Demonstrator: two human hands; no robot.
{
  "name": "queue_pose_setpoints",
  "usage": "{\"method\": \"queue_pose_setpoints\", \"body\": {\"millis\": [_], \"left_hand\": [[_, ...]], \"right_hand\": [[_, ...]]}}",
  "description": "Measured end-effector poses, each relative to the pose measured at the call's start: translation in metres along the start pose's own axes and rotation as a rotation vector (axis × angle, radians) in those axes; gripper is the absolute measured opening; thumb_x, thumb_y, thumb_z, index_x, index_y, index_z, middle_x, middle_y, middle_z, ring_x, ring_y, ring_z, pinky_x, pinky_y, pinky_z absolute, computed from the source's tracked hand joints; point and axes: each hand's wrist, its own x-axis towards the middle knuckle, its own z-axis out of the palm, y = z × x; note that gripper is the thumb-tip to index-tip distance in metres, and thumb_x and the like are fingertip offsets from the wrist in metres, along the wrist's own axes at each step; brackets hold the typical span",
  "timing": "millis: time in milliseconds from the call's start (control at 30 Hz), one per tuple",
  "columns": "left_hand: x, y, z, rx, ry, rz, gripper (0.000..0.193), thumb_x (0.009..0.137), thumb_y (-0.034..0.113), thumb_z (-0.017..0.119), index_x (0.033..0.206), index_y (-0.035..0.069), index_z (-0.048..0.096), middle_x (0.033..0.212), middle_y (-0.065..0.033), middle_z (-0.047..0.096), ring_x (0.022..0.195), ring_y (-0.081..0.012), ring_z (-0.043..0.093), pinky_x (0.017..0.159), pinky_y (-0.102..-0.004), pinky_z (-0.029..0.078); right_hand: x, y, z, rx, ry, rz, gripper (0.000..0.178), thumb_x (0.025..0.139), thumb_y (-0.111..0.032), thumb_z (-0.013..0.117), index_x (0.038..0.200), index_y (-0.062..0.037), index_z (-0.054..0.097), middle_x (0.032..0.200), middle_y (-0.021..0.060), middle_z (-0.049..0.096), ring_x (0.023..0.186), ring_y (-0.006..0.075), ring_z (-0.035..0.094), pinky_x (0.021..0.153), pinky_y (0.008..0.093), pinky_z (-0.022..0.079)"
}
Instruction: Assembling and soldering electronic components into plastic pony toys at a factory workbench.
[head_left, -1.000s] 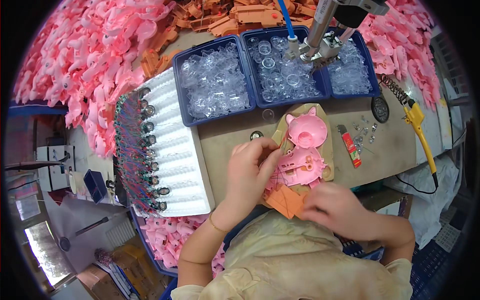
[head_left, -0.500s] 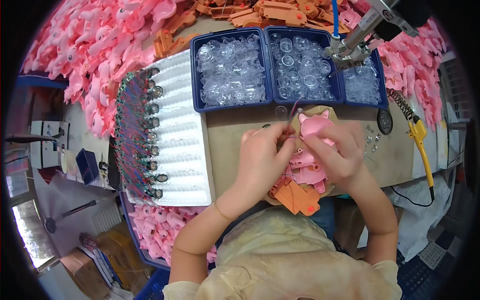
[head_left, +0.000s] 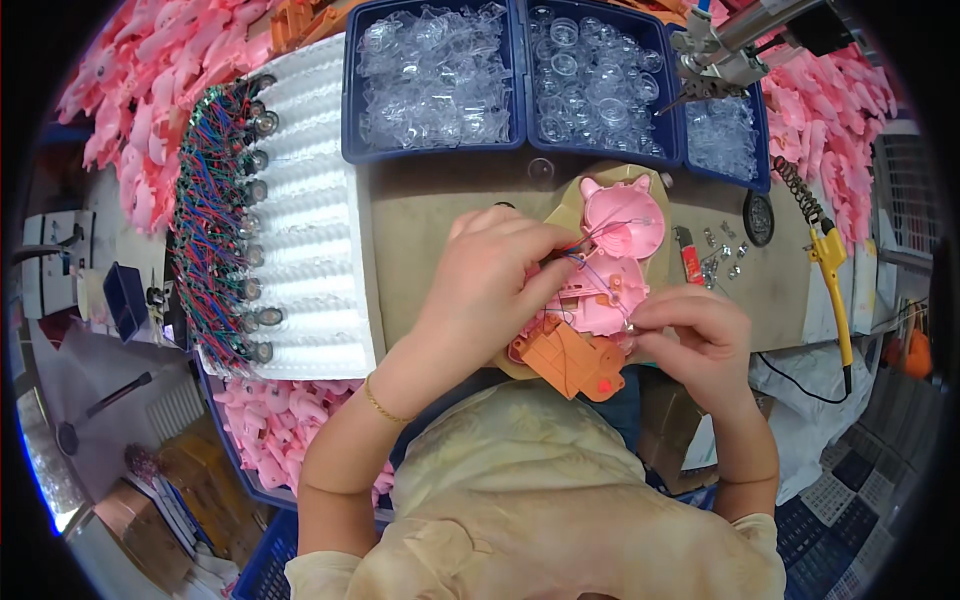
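Note:
A pink animal-shaped toy shell (head_left: 626,232), with two ears and a hollow head, lies open side up in front of me. My left hand (head_left: 495,275) is at its left, thumb and fingers pinching thin red and blue wires (head_left: 592,243) that run over the shell. My right hand (head_left: 695,335) is at the shell's lower right edge, thumb and forefinger closed on something small and shiny that I cannot make out. An orange plastic housing (head_left: 565,362) with a red spot rests at the shell's near end, a dark wire looped across it.
Blue bins (head_left: 517,80) of clear plastic parts stand at the back. Left is a white foam tray (head_left: 320,220) with wired round parts (head_left: 215,220). A metal arm tool (head_left: 715,60) overhangs the back right. A yellow coiled-cord tool (head_left: 830,265) hangs right, near small metal pieces (head_left: 722,255).
My right hand has moved from the shell's head down to its lower right edge, uncovering the head's hollow. My left hand still pinches the wires. The whole view has shifted.

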Motion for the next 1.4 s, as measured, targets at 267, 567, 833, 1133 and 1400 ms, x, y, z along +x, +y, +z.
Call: {"method": "queue_pose_setpoints", "body": {"millis": [267, 567, 833, 1133, 1400], "left_hand": [[-0.002, 0.004, 0.004, 0.037, 0.026, -0.027, 0.014, 0.074, 0.015, 0.066, 0.087, 0.008, 0.066, 0.078, -0.0057, 0.062, 0.08, -0.0233, 0.056, 0.078, -0.0353, 0.038], [-0.004, 0.001, 0.008, 0.048, 0.091, -0.072, 0.014, 0.072, 0.013, 0.067, 0.085, 0.006, 0.066, 0.075, -0.0057, 0.061, 0.077, -0.0229, 0.055, 0.079, -0.0351, 0.037], [-0.006, -0.001, -0.004, -0.058, -0.031, -0.082, 0.014, 0.071, 0.016, 0.07, 0.081, 0.007, 0.067, 0.074, -0.0045, 0.061, 0.077, -0.0223, 0.055, 0.076, -0.0331, 0.038], [-0.007, 0.001, 0.021, 0.076, 0.194, -0.037, 0.012, 0.073, 0.013, 0.068, 0.084, 0.009, 0.067, 0.077, -0.0045, 0.062, 0.081, -0.0221, 0.057, 0.078, -0.0338, 0.038], [-0.008, 0.002, 0.02, 0.069, 0.176, -0.026, 0.013, 0.074, 0.013, 0.068, 0.086, 0.008, 0.067, 0.078, -0.0042, 0.063, 0.083, -0.0222, 0.056, 0.079, -0.0341, 0.038]], "right_hand": [[0.015, -0.001, 0.009, -0.082, 0.114, 0.077, 0.014, 0.07, 0.01, 0.065, 0.081, 0.0027, 0.06, 0.09, 0.0106, 0.061, 0.082, 0.014, 0.058, 0.07, 0.0258, 0.048], [0.005, -0.003, 0.009, 0.279, 0.14, 0.365, 0.014, 0.071, 0.008, 0.063, 0.084, 0.0029, 0.061, 0.082, 0.0108, 0.063, 0.074, 0.0201, 0.063, 0.061, 0.0284, 0.05], [0.028, 0.017, 0.02, -0.735, 0.033, -0.206, 0.013, 0.072, -0.007, 0.067, 0.084, -0.0054, 0.063, 0.08, 0.0057, 0.062, 0.074, 0.0205, 0.056, 0.073, 0.0338, 0.04], [0.02, 0.022, 0.035, -0.896, 0.019, -0.217, 0.017, 0.073, -0.009, 0.065, 0.09, -0.0062, 0.063, 0.089, 0.0022, 0.059, 0.085, 0.0199, 0.053, 0.082, 0.0371, 0.034], [0.022, 0.03, 0.032, -0.887, -0.036, -0.208, 0.018, 0.073, -0.009, 0.064, 0.091, -0.005, 0.064, 0.089, 0.0013, 0.059, 0.086, 0.0194, 0.052, 0.085, 0.0385, 0.034]]}}
